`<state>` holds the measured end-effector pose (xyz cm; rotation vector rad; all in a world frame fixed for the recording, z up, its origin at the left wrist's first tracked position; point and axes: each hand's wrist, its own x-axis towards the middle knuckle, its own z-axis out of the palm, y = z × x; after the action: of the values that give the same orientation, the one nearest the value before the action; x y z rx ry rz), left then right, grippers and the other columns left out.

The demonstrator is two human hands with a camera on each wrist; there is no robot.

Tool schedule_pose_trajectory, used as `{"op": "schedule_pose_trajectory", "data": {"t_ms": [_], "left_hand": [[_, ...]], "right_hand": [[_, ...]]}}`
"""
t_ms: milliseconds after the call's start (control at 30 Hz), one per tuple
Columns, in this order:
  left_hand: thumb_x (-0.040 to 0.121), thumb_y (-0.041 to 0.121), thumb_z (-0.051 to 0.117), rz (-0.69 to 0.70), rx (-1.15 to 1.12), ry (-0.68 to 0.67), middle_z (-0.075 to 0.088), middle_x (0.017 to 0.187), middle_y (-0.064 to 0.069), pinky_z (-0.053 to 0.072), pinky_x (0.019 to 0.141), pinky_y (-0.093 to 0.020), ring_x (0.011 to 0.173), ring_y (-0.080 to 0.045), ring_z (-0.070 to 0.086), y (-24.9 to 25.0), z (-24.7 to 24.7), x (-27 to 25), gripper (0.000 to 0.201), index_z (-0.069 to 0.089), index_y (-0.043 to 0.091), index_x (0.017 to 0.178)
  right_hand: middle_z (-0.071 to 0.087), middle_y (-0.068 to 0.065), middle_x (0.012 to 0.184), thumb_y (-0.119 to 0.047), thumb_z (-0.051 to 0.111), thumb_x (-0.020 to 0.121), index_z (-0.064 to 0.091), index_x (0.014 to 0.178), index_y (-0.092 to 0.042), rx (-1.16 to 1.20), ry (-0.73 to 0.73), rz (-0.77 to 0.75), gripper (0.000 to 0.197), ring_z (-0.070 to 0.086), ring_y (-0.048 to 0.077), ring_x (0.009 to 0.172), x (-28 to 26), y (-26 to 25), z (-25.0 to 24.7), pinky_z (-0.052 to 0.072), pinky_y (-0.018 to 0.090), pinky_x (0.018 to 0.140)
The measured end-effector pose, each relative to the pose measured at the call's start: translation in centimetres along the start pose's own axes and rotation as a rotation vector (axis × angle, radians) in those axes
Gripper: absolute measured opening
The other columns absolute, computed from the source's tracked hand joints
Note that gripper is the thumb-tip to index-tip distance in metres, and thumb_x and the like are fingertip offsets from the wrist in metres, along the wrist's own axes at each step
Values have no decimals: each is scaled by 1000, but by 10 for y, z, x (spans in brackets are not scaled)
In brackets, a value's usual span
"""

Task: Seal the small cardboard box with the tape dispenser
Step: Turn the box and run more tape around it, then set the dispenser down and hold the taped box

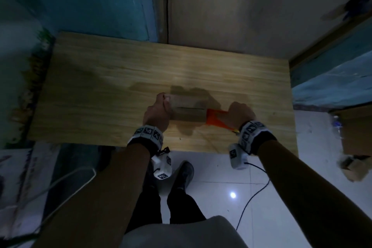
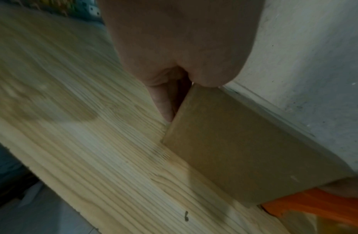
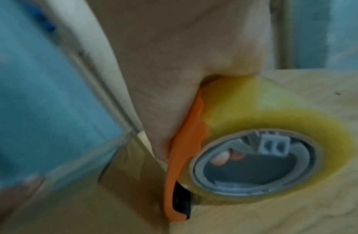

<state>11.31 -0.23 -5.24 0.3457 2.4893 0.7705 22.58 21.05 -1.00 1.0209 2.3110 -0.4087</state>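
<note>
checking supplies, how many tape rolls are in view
1: the yellowish tape roll sits in the orange dispenser gripped by the right hand, at the box's right end. No others visible.

Head view: taken from above, facing down over the whole surface (image 1: 120, 78). Wrist views: set very close, blurred, apparently aimed along each hand. Shared by all three: cardboard box (image 1: 189, 111) and orange tape dispenser (image 1: 216, 119).

The right hand (image 1: 240, 113) hides most of the tape dispenser (image 1: 216, 120).
</note>
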Motion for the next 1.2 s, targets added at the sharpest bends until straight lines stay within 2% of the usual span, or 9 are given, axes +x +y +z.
{"op": "schedule_pose_trajectory", "data": {"t_ms": [267,533,633,700,733,900,1000,1100,1200], "left_hand": [[102,46,18,16,4,11,68,96,-19,56,73,-45,79,-37,66,1,-1,-2,43,39,26,133],[103,43,22,34,-8,62,68,92,-19,46,63,-34,77,-36,65,0,2,-4,42,42,24,135],[102,46,21,47,-18,67,68,89,-18,54,66,-40,75,-37,65,1,2,-6,42,42,26,134],[101,49,19,42,-17,61,68,88,-19,57,69,-45,74,-38,65,1,1,-6,44,40,28,133],[100,52,18,37,-18,56,67,89,-19,58,69,-47,73,-38,65,0,2,-6,44,39,29,131],[99,55,16,-22,-40,33,66,100,-20,56,78,-51,84,-41,65,4,0,-7,46,36,33,133],[99,55,17,-24,-64,28,66,100,-20,56,78,-51,84,-41,65,3,-1,-7,45,37,34,133],[99,54,20,-38,-116,20,67,96,-19,56,73,-43,81,-39,66,2,-1,-7,43,40,34,132],[101,50,26,-76,-179,8,69,101,-17,51,69,-34,86,-37,67,4,-4,-9,41,44,33,133]], "right_hand": [[67,11,83,-70,57,85,62,88,-4,116,-17,65,66,66,27,72,-1,12,8,54,33,64],[62,10,59,-62,56,89,59,61,-3,276,205,126,65,58,24,51,-8,47,-27,39,25,47],[68,8,75,-51,52,96,73,104,-5,254,236,17,51,67,30,65,-16,48,-9,54,31,60],[70,11,107,-37,55,98,53,142,-17,282,286,-95,48,69,34,90,-21,44,12,53,34,76],[68,14,120,-29,56,98,47,146,-16,275,304,-124,50,68,36,99,-23,41,23,50,34,79],[69,18,112,-29,52,100,58,120,-6,105,228,-94,32,65,36,98,-17,34,61,49,40,85],[71,17,101,-26,55,99,62,110,-4,152,250,-111,26,67,33,87,-18,29,58,49,35,71],[63,6,82,-36,53,102,61,100,-11,236,265,-122,26,57,21,64,-31,27,37,38,29,64],[64,4,86,-42,48,101,58,101,-11,233,373,-113,32,59,25,72,-36,24,18,46,33,65]]}}
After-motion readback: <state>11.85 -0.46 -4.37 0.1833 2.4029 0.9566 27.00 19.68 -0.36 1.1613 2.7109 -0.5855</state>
